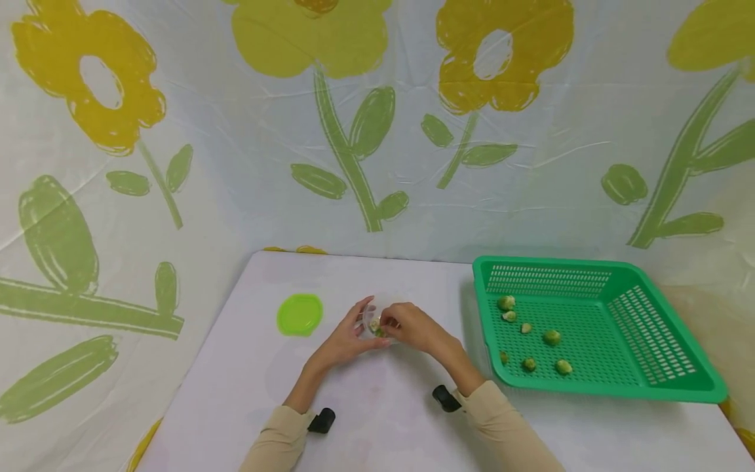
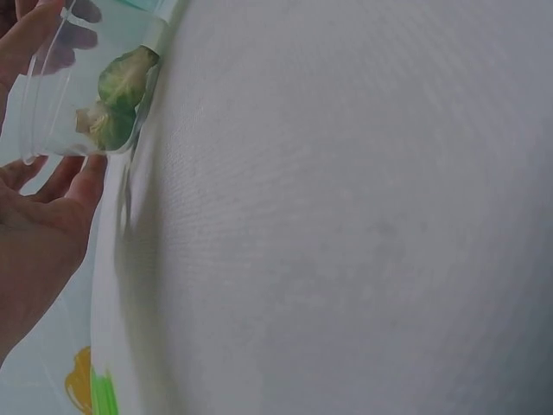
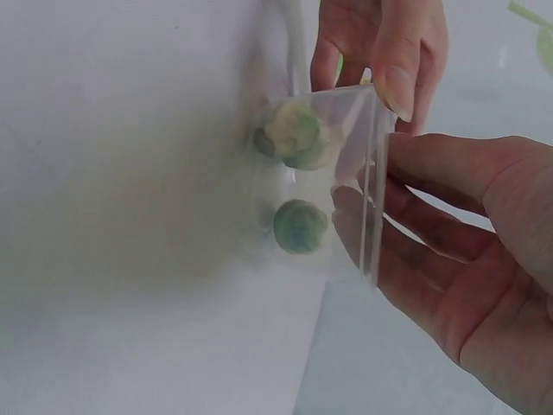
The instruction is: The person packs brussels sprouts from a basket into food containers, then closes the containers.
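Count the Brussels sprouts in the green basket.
7 sprouts: two at far left, one small just right of those, one nearer the middle, three along the near side. The near wall may hide others.

Green basket [image 1: 619, 347]: right of the grip, well apart from it.
Lime-green lid [image 1: 299, 314]: lying flat, left of the grip and near it.
White tabletop [image 1: 377, 400]: beneath the grip, reaching out to both sides.
Pale backdrop [image 1: 236, 131]: beyond the grip, also rising at its left.
Yellow flowers [image 1: 537, 46]: printed on that cloth, high beyond the grip.
Green stems [image 1: 345, 151]: under the blooms, leafy.
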